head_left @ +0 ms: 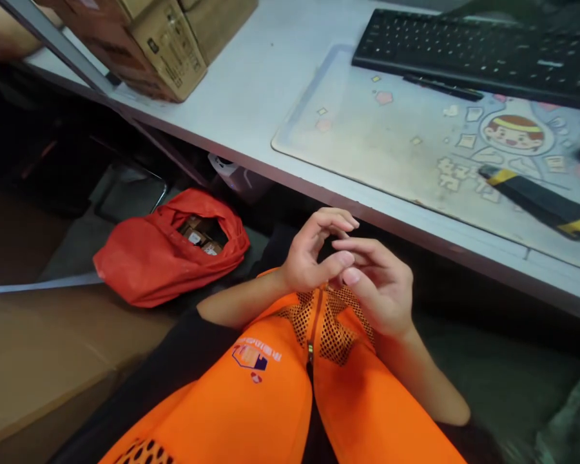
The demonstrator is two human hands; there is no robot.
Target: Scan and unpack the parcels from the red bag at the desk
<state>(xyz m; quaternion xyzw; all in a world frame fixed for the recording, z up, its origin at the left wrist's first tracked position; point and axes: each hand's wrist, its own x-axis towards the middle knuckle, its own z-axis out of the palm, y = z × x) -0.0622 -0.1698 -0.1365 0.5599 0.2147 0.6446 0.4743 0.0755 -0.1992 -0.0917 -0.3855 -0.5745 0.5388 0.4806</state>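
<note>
My left hand and my right hand meet in front of my chest, just below the desk edge. Their fingers are curled and touch each other. Nothing shows between them, though a small thing could be hidden. Both hands hover over the zip of the orange vest that I wear.
A red bag with small boxes inside lies on the floor to the left. On the white desk are a printed desk mat, a black keyboard, a black-and-yellow tool and cardboard boxes. A large carton sits lower left.
</note>
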